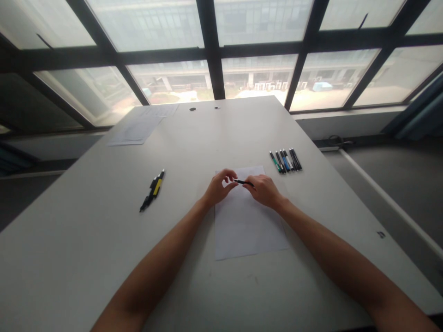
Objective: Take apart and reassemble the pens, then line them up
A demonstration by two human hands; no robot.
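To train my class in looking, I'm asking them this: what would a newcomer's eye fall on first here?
Probably the black pen, held by the right hand over white paper, its far end at the left hand's fingertips. Next, the pens in a neat row beyond the right hand, and a yellow-marked cluster off to the left. Behind the table, bright windows fill the background.

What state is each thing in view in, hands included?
Black pen: held above the sheet, roughly level
Right hand: closed on the pen's right end
Left hand: fingers curled at the pen's other end; grip unclear
White sheet: flat on the table, under the hands
Pens at right: lying side by side
Pens at left: lying bunched
Far-left papers: lying flat
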